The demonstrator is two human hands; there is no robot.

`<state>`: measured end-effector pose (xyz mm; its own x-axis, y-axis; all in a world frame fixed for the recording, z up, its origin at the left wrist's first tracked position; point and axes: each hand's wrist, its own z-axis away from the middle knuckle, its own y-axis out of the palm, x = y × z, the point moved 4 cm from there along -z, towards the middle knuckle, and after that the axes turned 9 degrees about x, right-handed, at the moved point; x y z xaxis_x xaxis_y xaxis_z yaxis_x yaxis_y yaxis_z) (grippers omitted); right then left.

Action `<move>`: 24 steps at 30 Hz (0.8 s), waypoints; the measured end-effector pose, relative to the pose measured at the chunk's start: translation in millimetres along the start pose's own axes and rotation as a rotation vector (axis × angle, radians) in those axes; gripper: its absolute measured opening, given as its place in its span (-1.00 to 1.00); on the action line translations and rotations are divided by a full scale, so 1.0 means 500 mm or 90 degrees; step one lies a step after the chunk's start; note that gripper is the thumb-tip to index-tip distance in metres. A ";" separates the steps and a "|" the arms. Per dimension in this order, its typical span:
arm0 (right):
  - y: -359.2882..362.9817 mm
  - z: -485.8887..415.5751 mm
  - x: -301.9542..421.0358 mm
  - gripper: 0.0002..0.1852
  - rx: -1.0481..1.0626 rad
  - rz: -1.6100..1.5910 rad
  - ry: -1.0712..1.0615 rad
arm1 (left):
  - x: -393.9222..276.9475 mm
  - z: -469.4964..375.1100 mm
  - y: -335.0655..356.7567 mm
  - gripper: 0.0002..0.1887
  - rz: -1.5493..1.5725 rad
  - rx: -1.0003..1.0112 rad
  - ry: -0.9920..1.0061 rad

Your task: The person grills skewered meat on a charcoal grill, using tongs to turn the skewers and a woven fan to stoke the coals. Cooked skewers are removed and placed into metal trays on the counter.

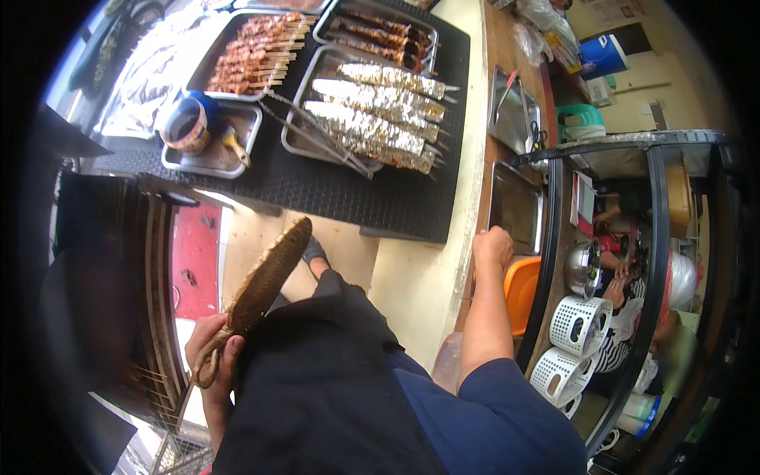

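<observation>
My left hand (217, 350) is closed around the looped handle of a brown woven hand fan (270, 279), its blade slanting up to the right. On the wooden counter (480, 196) my right hand (493, 246) rests as a fist beside an empty metal tray (518, 205); nothing shows in it. Ahead, a black woven-textured table (267, 193) bears a tray of foil-wrapped skewered pieces (380, 110) with metal tongs (332, 142) across its corner, a tray of meat skewers (255, 53) and a tray of dark grilled pieces (386, 35). A smaller tray holds a sauce tub (185, 127) and a basting brush (236, 147).
A grill (154, 297) with skewers at its lower end lies at left. Right of the counter stand an orange plastic chair (522, 297), a black metal rack (656, 196), white baskets (580, 323) and a steel bowl (585, 270). People's hands show beyond the rack.
</observation>
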<state>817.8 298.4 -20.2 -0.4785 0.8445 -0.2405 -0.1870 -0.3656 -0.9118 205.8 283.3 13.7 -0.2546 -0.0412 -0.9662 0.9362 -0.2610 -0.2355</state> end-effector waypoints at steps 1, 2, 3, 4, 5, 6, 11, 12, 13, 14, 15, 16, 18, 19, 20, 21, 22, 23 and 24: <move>-0.013 -0.008 -0.002 -0.60 0.024 -0.024 0.022 | -0.011 -0.007 0.003 -0.62 0.001 -0.011 0.018; -0.022 -0.012 -0.006 -0.58 0.051 -0.045 0.050 | -0.023 -0.017 0.004 -0.61 -0.029 0.003 0.035; -0.029 -0.015 -0.006 -0.55 0.066 -0.067 0.069 | -0.036 -0.025 0.005 -0.60 -0.052 0.020 0.053; -0.036 -0.013 0.002 -0.54 0.027 -0.051 0.051 | -0.049 -0.030 0.008 -0.59 -0.036 -0.004 0.077; -0.044 -0.010 0.009 -0.52 -0.022 -0.026 0.035 | -0.061 -0.036 0.007 -0.59 -0.029 -0.009 0.073; -0.050 0.003 0.028 -0.54 -0.127 0.014 -0.010 | -0.073 -0.043 0.009 -0.59 -0.035 0.000 0.061; -0.001 0.083 0.174 -0.61 -0.031 -0.174 -0.380 | -0.147 -0.065 0.014 -0.60 -0.131 0.019 0.089; 0.008 0.107 0.211 -0.62 -0.005 -0.178 -0.441 | -0.160 -0.065 0.014 -0.60 -0.140 0.016 0.089; 0.017 0.131 0.248 -0.62 0.020 -0.166 -0.487 | -0.171 -0.064 0.013 -0.59 -0.151 0.011 0.090; 0.024 0.159 0.284 -0.61 0.052 -0.179 -0.538 | -0.180 -0.062 0.013 -0.59 -0.160 0.006 0.090; 0.033 0.187 0.317 -0.60 0.087 -0.174 -0.572 | -0.188 -0.059 0.012 -0.59 -0.163 -0.010 0.088; 0.037 0.221 0.350 -0.62 0.111 -0.186 -0.652 | -0.194 -0.056 0.011 -0.60 -0.164 -0.025 0.087; 0.037 0.281 0.406 -0.65 0.149 -0.201 -0.786 | -0.201 -0.047 0.010 -0.60 -0.164 -0.061 0.065; 0.036 0.306 0.429 -0.67 0.180 -0.191 -0.836 | -0.201 -0.043 0.010 -0.60 -0.149 -0.071 0.044; 0.028 0.327 0.451 -0.67 0.167 -0.203 -0.882 | -0.202 -0.038 0.010 -0.60 -0.139 -0.085 0.023; 0.021 0.343 0.470 -0.68 0.167 -0.190 -0.912 | -0.203 -0.033 0.010 -0.60 -0.141 -0.097 0.003; 0.010 0.355 0.490 -0.69 0.147 -0.223 -0.947 | -0.205 -0.027 0.010 -0.60 -0.130 -0.115 -0.009; -0.001 0.358 0.507 -0.69 0.136 -0.242 -0.967 | -0.207 -0.020 0.010 -0.60 -0.131 -0.133 -0.022; -0.013 0.356 0.528 -0.69 0.124 -0.258 -0.985 | -0.209 -0.013 0.010 -0.60 -0.138 -0.155 -0.034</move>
<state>540.0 453.8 -18.7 -0.7146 -0.2483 0.6540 -0.5533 -0.3714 -0.7456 238.8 292.5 112.7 -0.4610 -0.0615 -0.8853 0.8874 -0.0309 -0.4600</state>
